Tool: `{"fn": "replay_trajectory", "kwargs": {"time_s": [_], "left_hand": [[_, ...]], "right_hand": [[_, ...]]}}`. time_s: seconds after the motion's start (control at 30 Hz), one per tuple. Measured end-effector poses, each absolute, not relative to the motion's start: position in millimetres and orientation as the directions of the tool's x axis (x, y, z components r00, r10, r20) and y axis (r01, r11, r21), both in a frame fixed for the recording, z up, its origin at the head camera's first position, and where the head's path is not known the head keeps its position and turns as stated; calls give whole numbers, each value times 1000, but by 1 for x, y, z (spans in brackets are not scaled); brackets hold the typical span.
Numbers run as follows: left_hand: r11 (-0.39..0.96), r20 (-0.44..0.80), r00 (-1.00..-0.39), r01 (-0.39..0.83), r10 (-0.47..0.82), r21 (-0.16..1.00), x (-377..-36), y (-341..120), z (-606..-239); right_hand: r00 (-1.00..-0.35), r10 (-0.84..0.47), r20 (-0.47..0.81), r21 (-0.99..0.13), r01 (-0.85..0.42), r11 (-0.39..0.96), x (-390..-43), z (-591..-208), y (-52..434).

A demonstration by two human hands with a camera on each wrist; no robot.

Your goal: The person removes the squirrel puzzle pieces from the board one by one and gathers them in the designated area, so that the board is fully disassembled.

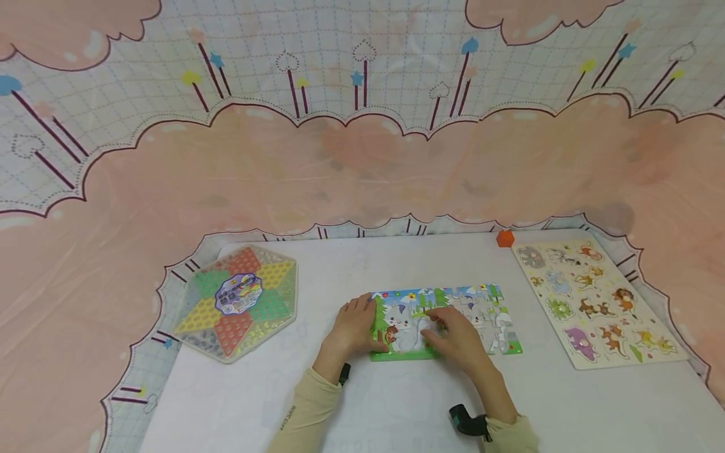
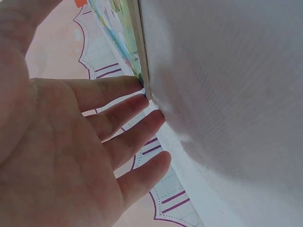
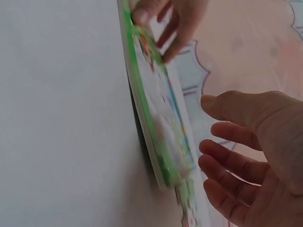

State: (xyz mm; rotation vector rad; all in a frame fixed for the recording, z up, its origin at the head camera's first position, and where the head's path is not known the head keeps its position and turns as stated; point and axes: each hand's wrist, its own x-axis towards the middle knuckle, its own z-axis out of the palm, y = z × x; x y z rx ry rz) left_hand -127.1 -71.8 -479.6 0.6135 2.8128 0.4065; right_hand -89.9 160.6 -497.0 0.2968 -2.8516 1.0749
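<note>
A jigsaw puzzle board (image 1: pixel 416 355) with two grey-white cartoon animals and a green border lies before me. My left hand (image 1: pixel 354 324) is at its left end, thumb over the near corner and fingers along the side. In the left wrist view, fairly straight fingers (image 2: pixel 113 92) reach the board's edge (image 2: pixel 140 52). Over the middle of the picture is my right hand (image 1: pixel 453 336), thumb and fingers apart. From the right wrist, this right hand (image 3: pixel 255 156) appears loosely curved with nothing in it, beside the board (image 3: pixel 156 146). Jigsaw outlines (image 1: pixel 501 327) show at the picture's right end.
A hexagonal game box (image 1: pixel 277 306) with coloured triangles sits at left. At right lies an animal peg board (image 1: pixel 544 314), with a small orange block (image 1: pixel 505 238) near its far corner. A patterned cloth (image 1: pixel 396 170) rises behind the white table (image 1: pixel 396 409).
</note>
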Motion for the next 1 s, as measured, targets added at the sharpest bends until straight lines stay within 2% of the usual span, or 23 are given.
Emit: {"fn": "replay_trajectory", "kwargs": {"time_s": [0.3,0.53,0.8,1.0], "left_hand": [[878,-158,-886,381,436,289,-127,-73,-481],[874,-153,-883,390,445,289,-127,-74,-479],[867,-150,-873,413,464,278,-127,-77,-480],[864,-146,-869,426,474,268,-128,-78,-480]], "right_hand": [[-936,-292,194,-626,-348,698,-91,-504,130],[-942,-302,146,-624,-324,710,-92,-506,118],[-926,-329,184,-596,-371,712,-94,-509,113],[-923,-351,158,-561,-376,737,-96,-508,109]]}}
